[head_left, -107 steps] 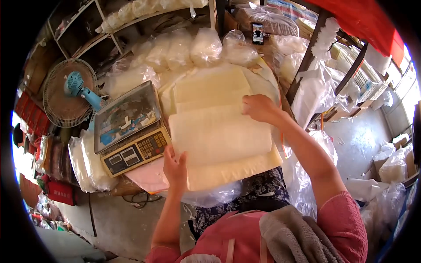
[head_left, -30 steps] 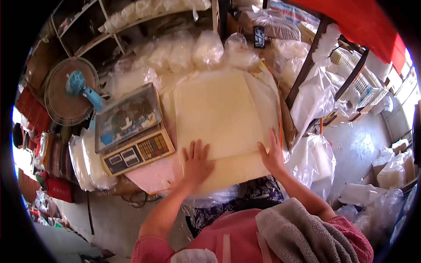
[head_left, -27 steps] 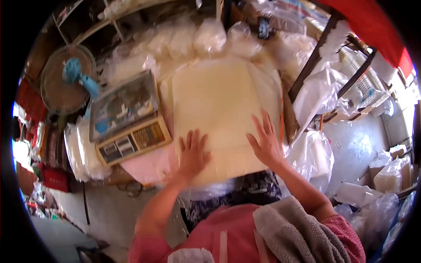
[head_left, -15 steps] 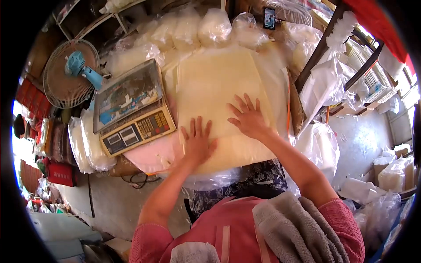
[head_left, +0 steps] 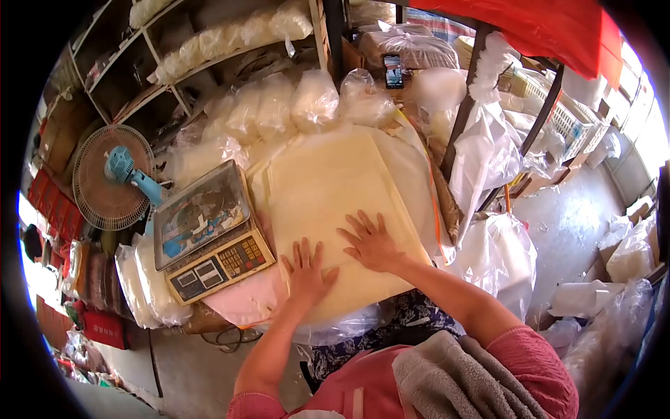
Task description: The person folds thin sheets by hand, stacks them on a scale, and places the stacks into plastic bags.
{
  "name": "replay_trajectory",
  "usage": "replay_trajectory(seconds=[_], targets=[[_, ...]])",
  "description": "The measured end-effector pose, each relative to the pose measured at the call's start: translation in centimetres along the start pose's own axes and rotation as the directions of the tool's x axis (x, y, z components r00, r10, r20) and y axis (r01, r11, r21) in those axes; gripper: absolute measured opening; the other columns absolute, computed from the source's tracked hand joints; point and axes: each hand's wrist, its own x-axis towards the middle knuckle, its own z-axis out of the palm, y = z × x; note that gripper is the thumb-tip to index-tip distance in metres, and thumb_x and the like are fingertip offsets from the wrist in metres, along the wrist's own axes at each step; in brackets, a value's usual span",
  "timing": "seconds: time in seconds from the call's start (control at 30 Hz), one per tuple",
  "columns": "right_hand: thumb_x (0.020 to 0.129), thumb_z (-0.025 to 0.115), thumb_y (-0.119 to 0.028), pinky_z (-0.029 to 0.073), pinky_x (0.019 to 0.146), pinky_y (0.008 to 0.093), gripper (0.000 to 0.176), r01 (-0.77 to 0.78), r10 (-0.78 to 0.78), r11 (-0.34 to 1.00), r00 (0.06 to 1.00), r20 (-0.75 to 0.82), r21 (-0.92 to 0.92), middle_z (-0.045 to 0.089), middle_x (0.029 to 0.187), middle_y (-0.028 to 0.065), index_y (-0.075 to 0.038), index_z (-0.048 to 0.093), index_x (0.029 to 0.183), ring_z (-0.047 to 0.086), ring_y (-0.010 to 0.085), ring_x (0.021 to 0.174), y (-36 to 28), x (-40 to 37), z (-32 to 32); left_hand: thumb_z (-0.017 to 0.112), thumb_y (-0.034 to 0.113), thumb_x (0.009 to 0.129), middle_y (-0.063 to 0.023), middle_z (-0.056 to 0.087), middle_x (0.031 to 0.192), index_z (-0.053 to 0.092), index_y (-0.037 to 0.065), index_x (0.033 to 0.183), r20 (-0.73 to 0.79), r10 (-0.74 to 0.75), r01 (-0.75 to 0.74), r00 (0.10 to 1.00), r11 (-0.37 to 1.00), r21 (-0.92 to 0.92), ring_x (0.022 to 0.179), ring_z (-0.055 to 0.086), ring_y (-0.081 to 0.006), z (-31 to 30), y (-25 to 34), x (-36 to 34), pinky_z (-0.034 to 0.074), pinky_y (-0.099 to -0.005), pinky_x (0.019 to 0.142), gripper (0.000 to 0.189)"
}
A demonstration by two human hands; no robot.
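Observation:
A thick stack of pale yellow sheets (head_left: 328,188) lies flat on the table in front of me. My left hand (head_left: 307,271) rests palm down on its near edge, fingers spread. My right hand (head_left: 370,243) lies flat on the sheet just to the right, fingers spread and pointing left and away. Neither hand grips anything. A pink sheet (head_left: 241,297) sticks out from under the stack at the near left.
A digital weighing scale (head_left: 209,230) stands left of the stack, with a blue table fan (head_left: 112,178) beyond it. Several filled clear plastic bags (head_left: 279,105) line the back. A phone (head_left: 393,70) stands upright behind. White plastic bags (head_left: 495,251) hang at the right.
The folded top sheet has been spread flat. My right hand slid from the stack's right edge onto the middle; my left hand stays pressed near the front edge.

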Motion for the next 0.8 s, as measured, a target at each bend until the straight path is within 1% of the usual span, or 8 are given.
replay_trajectory(seconds=[0.17,0.3,0.43,0.47,0.57,0.6,0.67,0.8], targets=[[0.094,0.042,-0.046,0.018,0.107,0.0631,0.055,-0.064,0.048,0.994,0.982,0.185,0.085,0.029,0.15,0.0123,-0.019,0.039,0.141,0.02,0.0359,0.14,0.7,0.7,-0.4,0.065,0.016,0.073,-0.0161,0.05,0.132,0.051,0.009,0.126,-0.106,0.18,-0.168,0.978,0.979,0.117,0.122,0.047,-0.0323,-1.8,-4.7,0.1,0.028,-0.0521,0.104,0.056],[0.093,0.043,-0.049,0.019,0.107,0.0617,0.062,-0.088,-0.001,0.964,0.943,0.332,0.251,0.026,0.149,0.0176,-0.014,0.032,0.144,0.018,0.0362,0.14,-3.4,2.8,-5.8,0.064,0.005,0.069,-0.0128,0.064,0.107,0.06,0.009,0.108,-0.099,0.104,-0.104,0.99,0.995,0.004,0.096,0.061,-0.0305,-4.9,-5.6,-0.1,0.038,-0.0423,0.093,0.039],[0.085,0.056,-0.018,0.041,0.092,0.051,0.053,0.073,-0.132,0.961,0.968,0.213,0.267,0.057,0.119,0.0196,-0.005,0.04,0.133,0.057,0.0315,0.105,-5.8,5.7,-7.7,0.064,0.005,0.071,-0.0128,0.063,0.103,0.059,0.006,0.104,-0.392,0.051,-0.079,0.919,0.995,-0.055,0.093,0.06,-0.0299,-11.7,-0.1,0.3,0.042,-0.0392,0.09,0.034],[0.074,0.057,-0.004,0.045,0.084,0.0441,0.048,0.129,-0.12,0.98,0.991,-0.067,0.149,0.063,0.104,0.0144,-0.003,0.048,0.121,0.06,0.0281,0.085,-5.7,6.0,-7.8,0.065,0.006,0.072,-0.0123,0.062,0.105,0.057,0.004,0.105,-0.514,0.02,-0.057,0.858,0.997,-0.057,0.096,0.06,-0.0283,-12.3,0.3,0.4,0.042,-0.0386,0.089,0.034],[0.071,0.054,0.0,0.045,0.09,0.0455,0.046,0.36,-0.219,0.864,0.899,-0.38,0.352,0.062,0.11,0.0147,-0.003,0.055,0.117,0.061,0.0301,0.099,-3.8,5.0,-13.2,0.067,0.009,0.076,-0.0134,0.056,0.113,0.051,0.003,0.118,-0.668,-0.512,-0.133,0.54,0.732,-0.668,0.108,0.054,-0.0266,-11.5,-1.0,0.4,0.04,-0.0396,0.095,0.045],[0.066,0.056,0.005,0.045,0.091,0.0442,0.05,0.437,-0.255,0.822,0.856,-0.449,0.366,0.062,0.113,0.0125,-0.004,0.057,0.115,0.06,0.0298,0.103,-3.2,3.9,-14.2,0.069,0.014,0.079,-0.0146,0.051,0.118,0.043,0.001,0.128,-0.478,-0.594,-0.17,0.647,0.498,-0.85,0.117,0.046,-0.0264,-8.8,-3.1,0.0,0.034,-0.0401,0.104,0.056],[0.063,0.057,0.009,0.044,0.094,0.0432,0.054,0.383,-0.245,0.839,0.9,-0.36,0.386,0.062,0.115,0.0116,-0.006,0.059,0.115,0.058,0.0296,0.107,-1.9,0.6,-13.1,0.069,0.015,0.08,-0.0151,0.05,0.123,0.042,0.003,0.129,-0.538,-0.359,-0.14,0.763,0.721,-0.679,0.122,0.043,-0.0288,-5.2,-4.8,-1.3,0.03,-0.0418,0.108,0.057],[0.061,0.056,0.014,0.042,0.1,0.0381,0.056,0.141,-0.13,0.687,0.989,-0.071,0.713,0.062,0.12,0.0103,-0.01,0.065,0.111,0.053,0.0298,0.117,1.5,-5.9,-6.7,0.07,0.014,0.076,-0.0145,0.055,0.124,0.058,0.007,0.115,-0.425,-0.138,-0.18,0.894,0.76,-0.624,0.13,0.04,-0.0302,-4.0,-3.3,-3.6,0.023,-0.0438,0.112,0.042]])
